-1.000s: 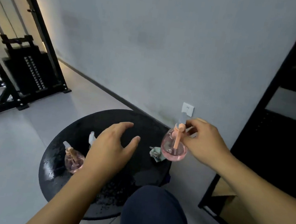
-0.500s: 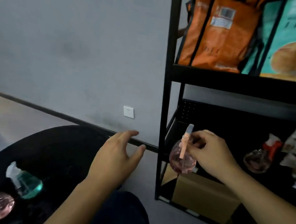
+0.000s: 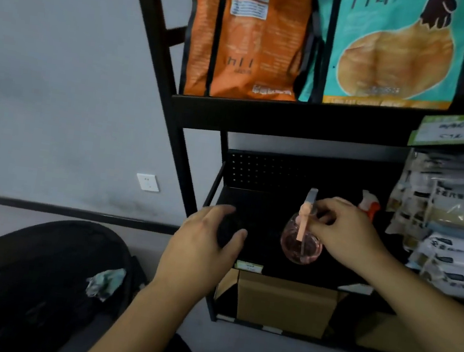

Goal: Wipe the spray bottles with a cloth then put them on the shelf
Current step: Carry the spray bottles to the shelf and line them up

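My right hand (image 3: 344, 235) grips the spray head of a round pink spray bottle (image 3: 300, 245) and holds it upright over the dark middle board of the black shelf (image 3: 252, 211). Whether its base touches the board I cannot tell. Behind my right hand the red-and-white top of another spray bottle (image 3: 369, 205) shows on the same board. My left hand (image 3: 204, 246) hovers with relaxed fingers, holding nothing, at the board's front left. A crumpled greenish cloth (image 3: 106, 282) lies on the round black table (image 3: 21, 266) at lower left.
Orange (image 3: 244, 35) and teal (image 3: 395, 49) bags fill the shelf level above. Stacked white packets (image 3: 452, 222) crowd the right of the middle board. Cardboard boxes (image 3: 284, 304) sit underneath. A grey wall with a white socket (image 3: 147, 182) is at left.
The view swung right from the table to the shelf. My right hand carried the pink bottle from over the table in over the middle board. My left hand moved along, holding nothing.
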`<state>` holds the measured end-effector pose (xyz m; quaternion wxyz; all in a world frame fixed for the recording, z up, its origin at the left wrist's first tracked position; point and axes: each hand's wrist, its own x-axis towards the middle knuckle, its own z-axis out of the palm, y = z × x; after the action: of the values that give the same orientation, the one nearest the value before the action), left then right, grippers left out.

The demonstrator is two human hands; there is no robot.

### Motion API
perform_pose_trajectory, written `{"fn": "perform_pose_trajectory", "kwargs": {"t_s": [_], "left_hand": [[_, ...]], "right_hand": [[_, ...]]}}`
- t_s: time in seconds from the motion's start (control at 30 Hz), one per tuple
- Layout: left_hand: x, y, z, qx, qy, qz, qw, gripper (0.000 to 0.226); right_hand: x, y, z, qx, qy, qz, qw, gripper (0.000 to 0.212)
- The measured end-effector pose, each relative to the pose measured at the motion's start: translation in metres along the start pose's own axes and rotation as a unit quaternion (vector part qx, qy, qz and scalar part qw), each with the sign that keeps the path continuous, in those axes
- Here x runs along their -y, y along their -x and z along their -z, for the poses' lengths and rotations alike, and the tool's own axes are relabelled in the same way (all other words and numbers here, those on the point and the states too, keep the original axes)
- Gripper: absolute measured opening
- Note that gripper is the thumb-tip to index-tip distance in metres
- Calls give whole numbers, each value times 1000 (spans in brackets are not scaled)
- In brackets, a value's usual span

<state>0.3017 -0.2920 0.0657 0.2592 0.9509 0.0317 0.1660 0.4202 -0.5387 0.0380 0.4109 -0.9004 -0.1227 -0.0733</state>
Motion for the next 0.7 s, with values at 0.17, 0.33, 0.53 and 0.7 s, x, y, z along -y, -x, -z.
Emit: {"fn": "perform_pose_trajectory", "kwargs": {"t_s": [0.17,0.33,0.53,0.7], "left_hand": [[-10,-27,-24,14,1,-15,1000,52],[-17,-53,-44,25,0,-28,999,52],[-21,-73,-62,34,7,-35,999,51],[-22,-79,-72,42,11,-33,999,51]], "right_hand": [[-31,-20,3,-11,-5,-28,1000,14],[-59,-40,0,-2,-8,-61,998,17],[-88,-61,-18,-25,8,-75,997,25],[-95,-71,-32,-43,62,-80,994,43]]}}
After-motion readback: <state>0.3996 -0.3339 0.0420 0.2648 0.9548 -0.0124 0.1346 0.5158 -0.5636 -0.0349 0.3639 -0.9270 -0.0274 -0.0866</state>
